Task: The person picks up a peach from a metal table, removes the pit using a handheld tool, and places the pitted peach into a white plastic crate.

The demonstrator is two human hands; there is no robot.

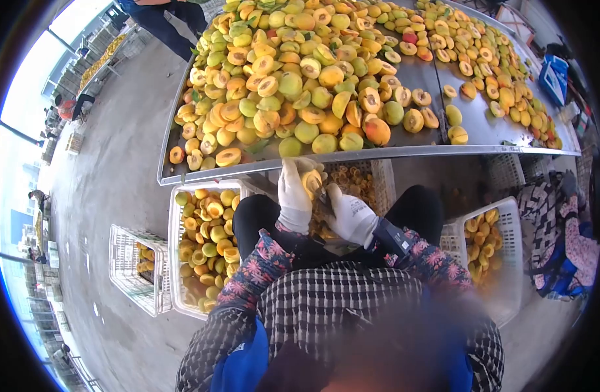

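My left hand [294, 191], in a white glove, is wrapped round a yellow peach half [311, 183] just below the table's front edge. My right hand [352, 214], gloved too, grips a small dark metal tool [324, 198] whose tip meets the peach half; its exact kind is hard to make out. Halved and whole peaches [300, 78] are heaped on the metal table [404, 151] in front of me. Under my hands, a crate [383, 183] holds small brownish pieces, partly hidden by my gloves.
A white crate of peach halves [176, 261] stands left of my knees, beside a second crate [133, 287]. Another crate [509, 261] is at my right. A co-worker's patterned sleeve [581, 245] shows far right; a person's dark trousers [166, 32] stand beyond the table's left end.
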